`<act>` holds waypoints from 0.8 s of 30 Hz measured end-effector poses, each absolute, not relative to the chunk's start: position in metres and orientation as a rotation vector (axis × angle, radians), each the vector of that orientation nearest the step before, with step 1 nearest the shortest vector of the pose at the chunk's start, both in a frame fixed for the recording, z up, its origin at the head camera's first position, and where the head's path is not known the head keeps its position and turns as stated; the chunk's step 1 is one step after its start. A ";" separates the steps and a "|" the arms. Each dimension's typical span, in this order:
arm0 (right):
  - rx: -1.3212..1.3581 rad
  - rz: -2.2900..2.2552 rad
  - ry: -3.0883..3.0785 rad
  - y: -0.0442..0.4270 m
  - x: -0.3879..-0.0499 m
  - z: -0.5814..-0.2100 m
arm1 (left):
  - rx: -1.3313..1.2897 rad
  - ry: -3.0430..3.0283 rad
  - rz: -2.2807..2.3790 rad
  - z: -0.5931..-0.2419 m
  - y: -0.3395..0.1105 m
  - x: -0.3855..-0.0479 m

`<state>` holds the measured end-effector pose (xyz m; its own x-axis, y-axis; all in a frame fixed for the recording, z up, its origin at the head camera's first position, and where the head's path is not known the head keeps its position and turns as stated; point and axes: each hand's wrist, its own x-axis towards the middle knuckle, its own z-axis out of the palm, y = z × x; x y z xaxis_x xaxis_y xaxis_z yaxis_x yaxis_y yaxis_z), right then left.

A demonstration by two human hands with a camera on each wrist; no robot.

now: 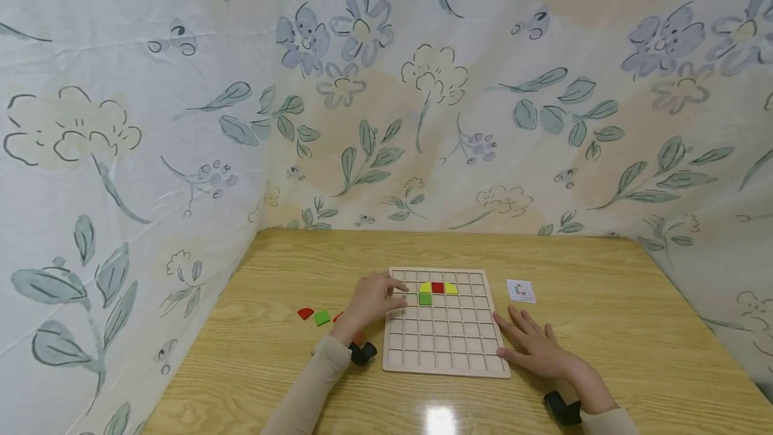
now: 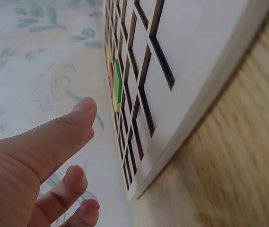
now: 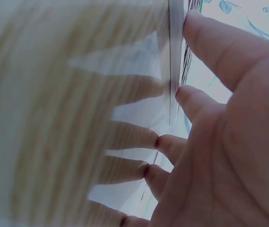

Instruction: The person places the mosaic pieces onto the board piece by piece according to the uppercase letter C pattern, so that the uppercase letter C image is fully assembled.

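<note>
Nearest the camera, a beige sleeve point(image 1: 302, 391) passes close by a loose red piece point(image 1: 305, 313) and a loose green square point(image 1: 322, 317); a careless forearm sweep could scatter both across the tabletop point(image 1: 253, 361). Uneven pressure from the right hand point(image 1: 534, 346) might skew the grid board point(image 1: 447, 344), unseating the laid green square point(image 1: 425, 299). That hand lies flat, fingers spread, thumb and index finger at the board's right edge. Over its left side, the left hand point(image 1: 374, 295) hovers, thumb and fingertips apart, nothing visible between them.
</note>
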<state>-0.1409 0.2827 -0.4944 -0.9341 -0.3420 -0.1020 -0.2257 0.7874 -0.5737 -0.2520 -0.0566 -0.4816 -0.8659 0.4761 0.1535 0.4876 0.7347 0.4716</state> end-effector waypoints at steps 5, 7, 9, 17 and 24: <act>-0.440 -0.844 2.778 0.283 -0.142 -0.495 | -0.784 -2.915 -0.802 -0.479 -0.066 -0.246; -0.440 -0.844 2.776 0.283 -0.142 -0.495 | -0.776 -2.911 -0.797 -0.479 -0.071 -0.244; -0.437 -0.842 2.776 0.283 -0.142 -0.495 | -0.777 -2.897 -0.799 -0.478 -0.076 -0.243; -0.437 -0.845 2.778 0.282 -0.142 -0.494 | -0.773 -2.788 -0.782 -0.480 -0.103 -0.235; -0.440 -0.850 2.785 0.282 -0.141 -0.495 | -0.708 -2.811 -0.775 -0.479 -0.128 -0.228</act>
<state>-0.1414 0.2823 -0.4946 -0.9365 -0.3363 -0.0992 -0.2236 0.7907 -0.5700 -0.2284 -0.1278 -0.4787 -0.8794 0.4034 0.2528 0.4760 0.7565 0.4486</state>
